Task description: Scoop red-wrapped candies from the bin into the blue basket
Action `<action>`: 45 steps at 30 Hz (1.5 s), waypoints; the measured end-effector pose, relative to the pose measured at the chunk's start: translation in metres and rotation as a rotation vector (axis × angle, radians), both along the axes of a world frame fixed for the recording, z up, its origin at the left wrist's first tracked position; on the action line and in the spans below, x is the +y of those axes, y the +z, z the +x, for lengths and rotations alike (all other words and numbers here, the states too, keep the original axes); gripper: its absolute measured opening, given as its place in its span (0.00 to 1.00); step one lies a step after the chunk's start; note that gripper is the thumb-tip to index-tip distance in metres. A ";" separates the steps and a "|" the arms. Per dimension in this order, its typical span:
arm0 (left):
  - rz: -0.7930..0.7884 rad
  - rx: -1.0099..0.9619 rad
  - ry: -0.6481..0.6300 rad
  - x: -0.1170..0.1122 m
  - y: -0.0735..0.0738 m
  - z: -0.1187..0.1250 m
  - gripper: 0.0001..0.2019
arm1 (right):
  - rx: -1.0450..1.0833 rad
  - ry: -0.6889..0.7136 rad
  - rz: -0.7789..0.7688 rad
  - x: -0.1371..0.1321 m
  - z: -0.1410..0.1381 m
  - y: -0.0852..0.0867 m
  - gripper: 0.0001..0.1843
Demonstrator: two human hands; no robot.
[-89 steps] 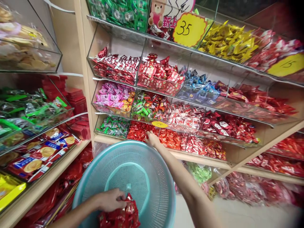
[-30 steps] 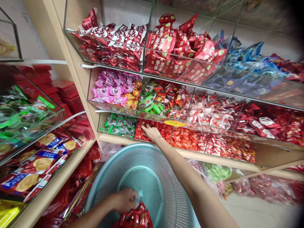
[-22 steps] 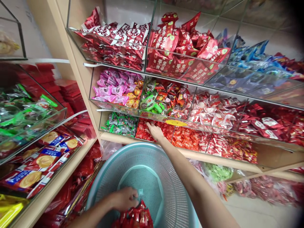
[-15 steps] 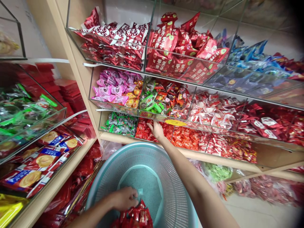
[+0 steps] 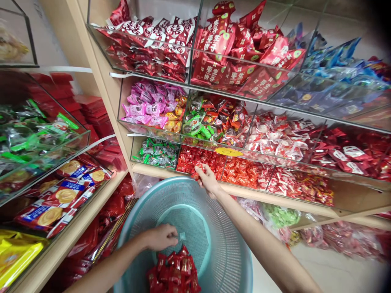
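My right hand (image 5: 208, 180) is closed on red-wrapped candy (image 5: 195, 175) that shows at its fingertips. It hovers above the far rim of a large teal plastic basket (image 5: 235, 228), just in front of a bin of red-wrapped candies (image 5: 190, 158). Inside the basket, a heap of shiny red-wrapped candies (image 5: 175, 268) lies at the near side. Over the basket, close to that heap, my left hand (image 5: 161, 237) has its fingers curled in. Whatever those fingers hold, if anything, is hidden.
Clear-fronted shelves hold pink-wrapped sweets (image 5: 146, 108), green-wrapped sweets (image 5: 157, 152), orange-red candies (image 5: 241, 173) and large red packets (image 5: 214, 40). A yellow price tag (image 5: 229, 151) hangs over the bottom row. Biscuit packets (image 5: 65, 195) fill a wooden side shelf at left.
My right hand has drawn back from the red candy bin toward the basket rim, with candy now visible at its fingertips. My left hand has risen slightly off the heap.
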State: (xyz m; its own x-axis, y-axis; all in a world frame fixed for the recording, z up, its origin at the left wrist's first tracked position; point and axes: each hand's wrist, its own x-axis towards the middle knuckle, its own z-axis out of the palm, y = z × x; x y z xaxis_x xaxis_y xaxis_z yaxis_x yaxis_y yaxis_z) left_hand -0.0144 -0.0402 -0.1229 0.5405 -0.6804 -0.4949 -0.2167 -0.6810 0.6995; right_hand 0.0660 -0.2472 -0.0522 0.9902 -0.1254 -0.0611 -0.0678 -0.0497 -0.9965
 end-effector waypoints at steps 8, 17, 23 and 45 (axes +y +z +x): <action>-0.044 -0.002 0.052 0.014 0.007 0.021 0.19 | 0.420 0.398 0.039 0.026 -0.101 -0.028 0.23; -0.027 -0.040 -0.066 0.029 0.005 0.014 0.12 | 0.163 0.629 -0.467 0.057 -0.146 -0.076 0.13; 0.028 -0.043 -0.124 0.035 -0.006 0.009 0.10 | 0.285 0.732 -0.465 0.073 -0.148 -0.090 0.18; 0.115 0.046 -0.165 0.021 -0.016 0.008 0.15 | 0.433 0.584 -0.191 0.044 -0.128 -0.093 0.22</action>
